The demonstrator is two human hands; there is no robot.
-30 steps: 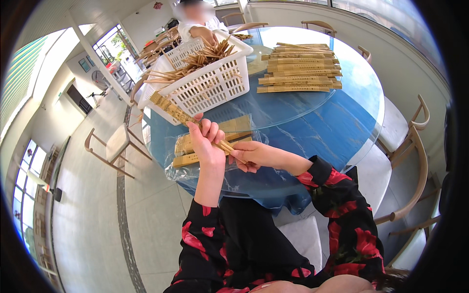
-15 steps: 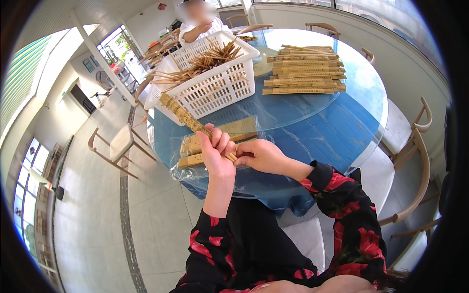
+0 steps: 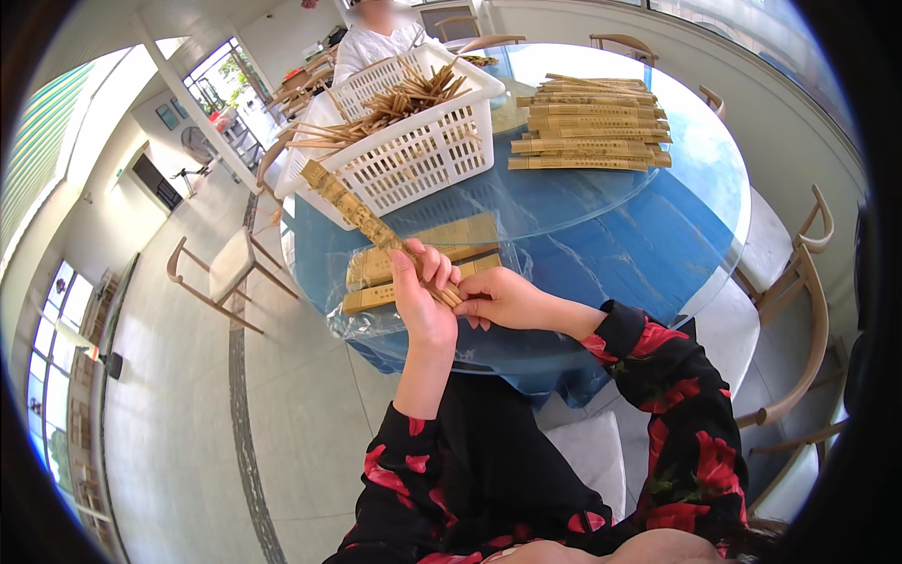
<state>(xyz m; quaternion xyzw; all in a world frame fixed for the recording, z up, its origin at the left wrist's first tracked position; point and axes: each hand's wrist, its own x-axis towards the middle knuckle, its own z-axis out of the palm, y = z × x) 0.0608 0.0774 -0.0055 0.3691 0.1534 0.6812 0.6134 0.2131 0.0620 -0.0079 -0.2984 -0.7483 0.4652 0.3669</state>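
My left hand point(image 3: 425, 299) is closed round a long tan printed paper sleeve point(image 3: 349, 205), which slants up to the left toward the basket. Thin wooden chopsticks point(image 3: 445, 294) stick out at the lower end of my left fist. Right beside it, my right hand point(image 3: 507, 296) pinches the ends of these chopsticks. Under and behind my hands, flat tan paper sleeves point(image 3: 451, 237) lie on clear plastic wrap point(image 3: 362, 324). How far the chopsticks reach inside the sleeve is hidden.
A white slotted plastic basket point(image 3: 423, 155) heaped with loose chopsticks point(image 3: 399, 103) stands at the back left. Filled-looking sleeves point(image 3: 592, 127) are stacked at the back right on the glass turntable. A person point(image 3: 376, 42) sits across the round table. Wooden chairs point(image 3: 230, 268) surround it.
The sleeve's upper end has shifted slightly up and left in view. My right fingers now close farther over the chopstick ends. The person across has lowered a hand.
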